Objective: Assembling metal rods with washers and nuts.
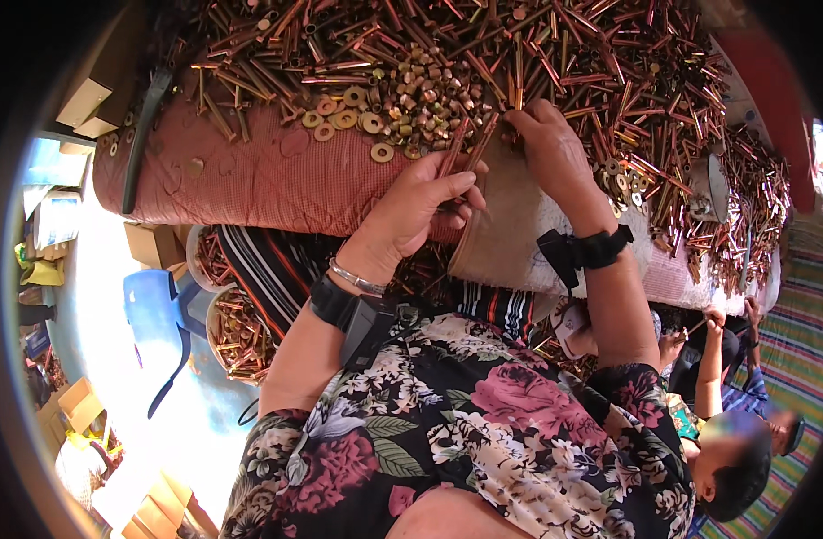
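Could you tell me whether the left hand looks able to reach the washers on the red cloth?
Probably yes: the washers lie near the left hand, nothing between, though the bolts it holds may interfere.

Left hand [420, 199] grips two bolts [457, 146], tilted. Right hand [557, 154] is positioned just beside their tips; contact cannot be confirmed. Washers [339, 124] and small fittings [429, 97] lie near, on red cloth [241, 171].

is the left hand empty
No, the left hand is holding bolts, whose upper ends stick out beyond its grip toward the loose nuts.
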`<move>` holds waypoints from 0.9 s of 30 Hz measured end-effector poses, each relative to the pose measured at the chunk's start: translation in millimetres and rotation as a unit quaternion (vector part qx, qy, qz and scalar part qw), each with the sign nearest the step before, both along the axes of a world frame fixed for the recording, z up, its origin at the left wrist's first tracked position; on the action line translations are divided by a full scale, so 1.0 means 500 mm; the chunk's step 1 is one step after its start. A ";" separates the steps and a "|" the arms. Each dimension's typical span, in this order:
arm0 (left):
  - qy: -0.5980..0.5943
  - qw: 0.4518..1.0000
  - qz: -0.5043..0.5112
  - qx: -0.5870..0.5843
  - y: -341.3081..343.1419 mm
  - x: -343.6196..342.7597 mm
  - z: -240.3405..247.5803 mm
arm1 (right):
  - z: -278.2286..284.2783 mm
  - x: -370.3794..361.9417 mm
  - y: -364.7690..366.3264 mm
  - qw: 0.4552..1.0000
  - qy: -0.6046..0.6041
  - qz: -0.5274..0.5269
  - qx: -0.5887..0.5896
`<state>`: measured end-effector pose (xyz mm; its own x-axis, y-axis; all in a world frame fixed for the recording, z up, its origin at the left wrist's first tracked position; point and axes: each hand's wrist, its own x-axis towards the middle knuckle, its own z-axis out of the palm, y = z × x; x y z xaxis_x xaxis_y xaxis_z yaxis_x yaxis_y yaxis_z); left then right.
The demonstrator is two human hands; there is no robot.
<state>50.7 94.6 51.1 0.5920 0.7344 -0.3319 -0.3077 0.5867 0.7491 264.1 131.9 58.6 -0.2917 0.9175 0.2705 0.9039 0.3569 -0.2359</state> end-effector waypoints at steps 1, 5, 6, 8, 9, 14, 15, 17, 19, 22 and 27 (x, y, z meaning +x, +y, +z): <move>-0.001 1.000 0.000 0.001 0.000 0.001 0.000 | 0.004 -0.003 -0.001 1.000 -0.026 0.010 0.000; 0.019 0.999 0.041 -0.027 -0.002 0.005 0.001 | 0.001 -0.004 0.003 0.988 0.002 0.069 0.135; 0.025 0.998 0.055 -0.034 -0.001 0.006 0.001 | -0.003 -0.006 0.004 0.986 0.112 0.017 0.122; -0.002 0.998 0.049 -0.027 0.000 0.007 -0.002 | -0.003 0.016 0.013 0.961 0.227 -0.049 0.148; -0.029 0.998 0.044 -0.019 0.000 0.007 -0.004 | -0.002 0.029 0.017 0.908 0.407 -0.075 0.062; -0.033 0.999 0.015 0.001 0.004 0.013 -0.004 | -0.007 0.066 0.039 0.924 0.351 -0.149 -0.013; -0.030 0.999 0.016 0.002 0.004 0.015 -0.002 | -0.006 0.063 0.040 0.965 0.223 -0.138 0.017; -0.032 0.999 0.012 0.000 0.001 0.013 0.005 | -0.010 0.053 0.046 0.985 0.143 -0.050 0.083; -0.033 0.999 0.010 -0.001 -0.002 0.014 0.007 | -0.004 0.033 0.034 0.996 0.082 -0.041 -0.010; -0.031 0.999 0.015 -0.008 -0.002 0.014 0.005 | 0.002 0.028 0.046 0.999 0.027 -0.043 -0.012; -0.053 0.999 0.004 -0.010 -0.002 0.013 0.003 | 0.000 0.018 0.049 0.999 -0.013 -0.053 -0.001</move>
<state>57.0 93.7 52.8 0.6187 0.7331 -0.2824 -0.3894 0.5984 0.7002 273.2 156.4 58.5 -0.1997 0.9441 0.2621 0.9425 0.2583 -0.2122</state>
